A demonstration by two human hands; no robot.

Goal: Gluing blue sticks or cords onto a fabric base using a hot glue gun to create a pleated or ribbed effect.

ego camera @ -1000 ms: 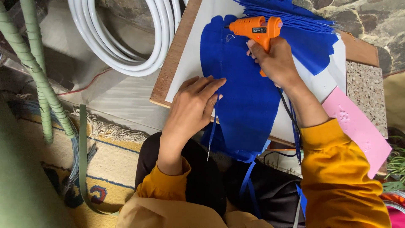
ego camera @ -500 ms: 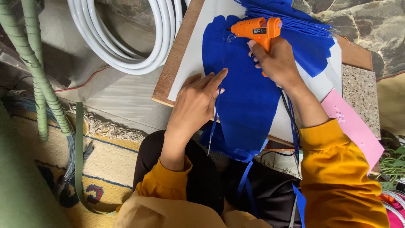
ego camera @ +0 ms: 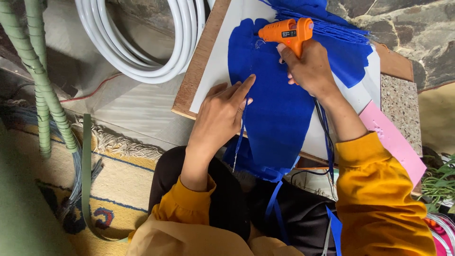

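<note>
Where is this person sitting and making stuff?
Probably a home floor used as a craft corner: a fringed patterned rug, a wooden board across the lap, and coiled white hose beside a stone wall.

A small dark rectangular label (ego camera: 288,33) is sitting on the orange glue gun (ego camera: 284,32) I'm gripping.

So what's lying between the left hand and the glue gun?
Head view: only the blue fabric spans from the left hand to the orange glue gun in the right hand.
</note>
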